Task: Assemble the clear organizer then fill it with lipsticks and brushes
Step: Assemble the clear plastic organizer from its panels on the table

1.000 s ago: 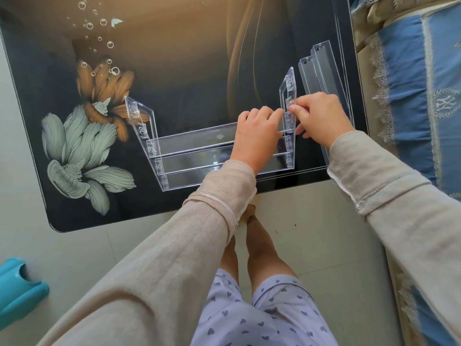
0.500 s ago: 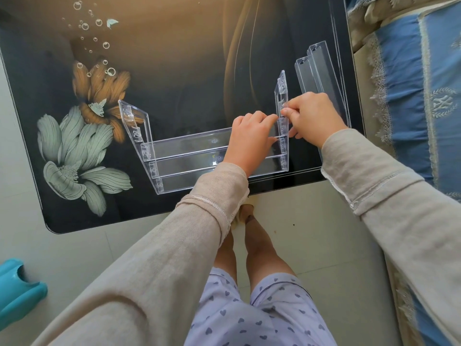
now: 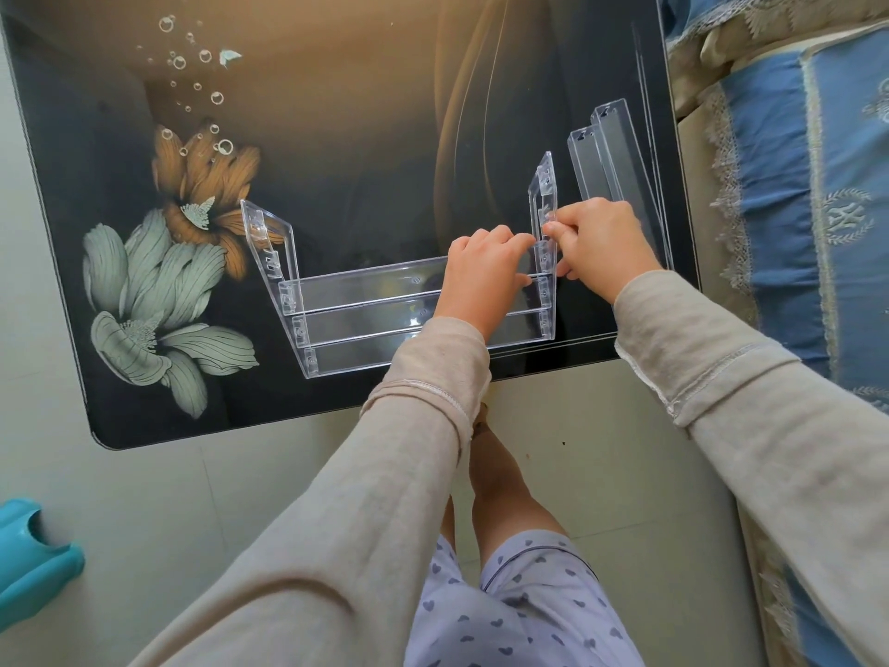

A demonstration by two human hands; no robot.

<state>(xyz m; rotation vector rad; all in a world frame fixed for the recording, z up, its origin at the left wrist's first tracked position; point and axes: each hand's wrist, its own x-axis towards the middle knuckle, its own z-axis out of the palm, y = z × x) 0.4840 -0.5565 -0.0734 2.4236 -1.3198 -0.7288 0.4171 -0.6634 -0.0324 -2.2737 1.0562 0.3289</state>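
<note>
Head view: clear organizer (image 3: pixel 365 324) sits at the table's (image 3: pixel 336 113) near edge, likely light, stiff, slick, brittle; left hand (image 3: pixel 481 281) curls over its top shelf (image 3: pixel 375 284), right hand (image 3: pixel 601 243) pinches its side panel (image 3: pixel 544 185), the sounder hold.

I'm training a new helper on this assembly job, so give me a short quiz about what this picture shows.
1. True or false: lipsticks already stand in the organizer.
2. How many loose clear shelves lie on the table beyond the right hand?
3. The right hand pinches: A the right side panel, B a lipstick, C a brush.
Key: 1 false; 2 two; 3 A.
</note>
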